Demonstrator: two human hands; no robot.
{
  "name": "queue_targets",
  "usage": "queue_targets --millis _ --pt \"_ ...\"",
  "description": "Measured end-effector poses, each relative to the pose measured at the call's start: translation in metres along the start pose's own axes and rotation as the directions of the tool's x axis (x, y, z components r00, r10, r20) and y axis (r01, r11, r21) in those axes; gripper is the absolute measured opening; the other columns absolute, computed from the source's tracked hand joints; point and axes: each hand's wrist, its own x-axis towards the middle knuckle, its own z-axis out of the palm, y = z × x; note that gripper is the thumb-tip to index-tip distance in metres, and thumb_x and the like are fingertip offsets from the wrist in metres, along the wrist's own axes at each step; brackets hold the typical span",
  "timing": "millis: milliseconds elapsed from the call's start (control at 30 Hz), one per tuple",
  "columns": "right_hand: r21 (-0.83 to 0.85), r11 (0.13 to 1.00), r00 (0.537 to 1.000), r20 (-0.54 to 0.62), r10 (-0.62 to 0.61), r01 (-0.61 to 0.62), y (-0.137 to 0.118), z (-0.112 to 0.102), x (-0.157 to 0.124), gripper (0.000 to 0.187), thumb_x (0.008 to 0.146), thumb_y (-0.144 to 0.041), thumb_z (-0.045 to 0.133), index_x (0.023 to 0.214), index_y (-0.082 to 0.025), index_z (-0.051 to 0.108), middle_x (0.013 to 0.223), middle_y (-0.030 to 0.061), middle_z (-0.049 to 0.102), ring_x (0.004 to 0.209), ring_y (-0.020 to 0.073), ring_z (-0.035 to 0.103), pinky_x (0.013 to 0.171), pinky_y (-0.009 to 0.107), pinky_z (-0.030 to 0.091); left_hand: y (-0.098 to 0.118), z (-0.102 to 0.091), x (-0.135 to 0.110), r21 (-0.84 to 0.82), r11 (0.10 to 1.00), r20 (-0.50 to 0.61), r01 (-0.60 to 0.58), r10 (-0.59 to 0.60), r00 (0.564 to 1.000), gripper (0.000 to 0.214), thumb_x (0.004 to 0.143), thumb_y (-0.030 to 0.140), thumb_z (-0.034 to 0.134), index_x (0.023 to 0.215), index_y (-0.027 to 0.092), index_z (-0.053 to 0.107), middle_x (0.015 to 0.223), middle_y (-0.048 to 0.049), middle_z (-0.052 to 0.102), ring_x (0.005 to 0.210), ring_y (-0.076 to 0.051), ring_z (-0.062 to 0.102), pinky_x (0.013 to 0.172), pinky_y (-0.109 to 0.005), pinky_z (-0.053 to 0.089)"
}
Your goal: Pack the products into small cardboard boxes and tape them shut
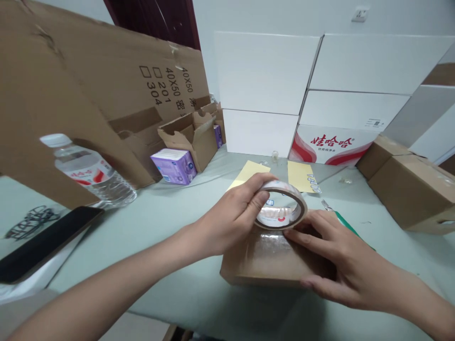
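Observation:
A roll of clear packing tape (302, 207) stands on edge above a small brown cardboard box (263, 265). My left hand (238, 208) is closed around the left side of the roll, thumb inside its core and fingers over the outside. A shiny strip of tape (275, 240) lies on the box top below the roll. My right hand (330, 251) rests on the right part of the box, forefinger pressing near the roll's lower edge and thumb at the front side. A green-handled cutter (350, 225) lies partly hidden behind my right hand.
A water bottle (92, 175) and a black phone-like slab (46, 244) are at left. A purple tissue pack (174, 166) sits by an open carton (204, 142). Yellow papers (302, 176) lie behind the box. White cartons (263, 71) line the wall; a brown carton (408, 189) stands right.

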Motion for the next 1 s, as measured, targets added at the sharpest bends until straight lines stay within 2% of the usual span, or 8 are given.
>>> queue_targets --millis 133,233,300,500,633,767,900,1000 --pt "-0.086 0.995 0.997 0.038 0.060 -0.057 -0.007 0.005 0.001 0.069 0.084 -0.058 0.065 0.138 -0.018 0.049 0.118 0.0170 0.052 0.103 0.0326 0.051 0.084 0.053 0.050 -0.012 0.013 -0.005 -0.251 0.967 -0.113 0.049 -0.079 0.990 0.032 0.095 0.043 0.052 0.117 0.020 0.052 0.090 -0.0022 0.063 0.083 -0.018 0.060 0.077 -0.029 0.045" --pt "-0.112 0.992 0.998 0.034 0.058 -0.054 -0.009 0.008 -0.003 0.073 0.084 -0.056 0.066 0.143 -0.016 0.044 0.125 0.0184 0.050 0.110 0.0347 0.048 0.088 0.055 0.049 -0.020 0.018 -0.009 -0.434 0.890 -0.052 0.138 -0.178 0.983 0.036 0.091 0.053 0.058 0.100 0.018 0.054 0.082 -0.0010 0.062 0.078 -0.017 0.060 0.072 -0.026 0.046" --pt "-0.115 0.993 0.999 0.031 0.044 -0.041 -0.007 0.010 -0.008 0.072 0.086 -0.047 0.066 0.145 -0.016 0.040 0.129 0.0186 0.049 0.114 0.0348 0.047 0.092 0.054 0.048 -0.025 0.017 -0.009 -0.414 0.896 -0.030 0.159 -0.188 0.982 0.038 0.091 0.056 0.056 0.093 0.018 0.055 0.075 0.0005 0.061 0.072 -0.015 0.058 0.069 -0.026 0.045" --pt "-0.116 0.993 1.000 0.005 0.021 -0.020 -0.005 0.012 -0.015 0.062 0.088 -0.035 0.064 0.142 -0.016 0.042 0.128 0.0186 0.051 0.114 0.0330 0.050 0.090 0.050 0.052 -0.033 0.012 -0.002 -0.282 0.948 -0.143 0.150 -0.197 0.970 0.037 0.096 0.056 0.048 0.086 0.020 0.051 0.057 0.0058 0.053 0.055 -0.012 0.050 0.057 -0.024 0.040" --pt "-0.190 0.979 0.997 0.002 0.071 -0.070 -0.014 0.012 -0.002 0.065 0.083 -0.043 0.068 0.137 -0.011 0.050 0.119 0.0202 0.056 0.106 0.0362 0.055 0.084 0.055 0.054 -0.032 0.016 -0.003 -0.329 0.939 -0.175 0.096 -0.161 0.971 0.036 0.095 0.056 0.050 0.096 0.020 0.051 0.062 0.0057 0.053 0.059 -0.012 0.051 0.060 -0.024 0.041" --pt "-0.266 0.961 0.997 -0.016 0.075 -0.077 -0.018 0.016 0.002 0.078 0.075 -0.048 0.075 0.136 -0.006 0.052 0.117 0.0226 0.060 0.104 0.0396 0.058 0.081 0.057 0.056 -0.033 0.018 -0.006 -0.380 0.917 -0.122 0.118 -0.177 0.977 0.036 0.094 0.053 0.054 0.106 0.020 0.050 0.070 0.0039 0.055 0.066 -0.014 0.053 0.063 -0.025 0.041" --pt "-0.276 0.961 0.998 -0.058 0.005 -0.020 -0.021 0.014 -0.018 0.065 0.084 -0.040 0.067 0.138 -0.008 0.050 0.124 0.0225 0.061 0.109 0.0369 0.059 0.084 0.052 0.057 -0.037 0.018 -0.008 -0.379 0.918 -0.108 0.117 -0.169 0.980 0.032 0.097 0.051 0.049 0.107 0.020 0.050 0.073 0.0032 0.054 0.069 -0.014 0.051 0.066 -0.027 0.041" --pt "-0.190 0.982 0.995 -0.101 -0.014 -0.005 -0.014 0.000 -0.037 0.051 0.090 -0.036 0.063 0.135 -0.016 0.053 0.129 0.0181 0.060 0.114 0.0309 0.061 0.089 0.042 0.057 -0.038 0.018 -0.008 -0.375 0.923 -0.119 0.091 -0.145 0.982 0.032 0.098 0.050 0.047 0.112 0.021 0.049 0.073 0.0035 0.052 0.070 -0.014 0.050 0.068 -0.028 0.041"
